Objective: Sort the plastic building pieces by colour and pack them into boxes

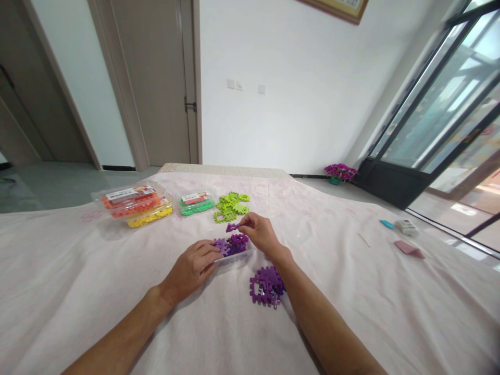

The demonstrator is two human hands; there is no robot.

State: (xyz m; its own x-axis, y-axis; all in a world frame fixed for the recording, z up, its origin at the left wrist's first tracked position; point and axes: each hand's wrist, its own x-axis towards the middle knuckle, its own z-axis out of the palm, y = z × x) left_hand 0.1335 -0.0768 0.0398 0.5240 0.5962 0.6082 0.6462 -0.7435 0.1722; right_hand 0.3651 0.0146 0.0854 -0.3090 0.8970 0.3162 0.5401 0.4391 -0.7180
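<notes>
My right hand pinches a single purple puzzle piece just above a clear plastic box filled with more purple pieces. My left hand rests on the cloth at the box's left end, its fingers curled against the box and touching the purple pieces there. A joined cluster of purple pieces lies on the cloth near my right forearm.
A pink cloth covers the surface. Behind the box lie loose lime-green pieces, a box of green pieces and boxes of orange and yellow pieces. Small items lie at the right; a flower pot stands on the floor.
</notes>
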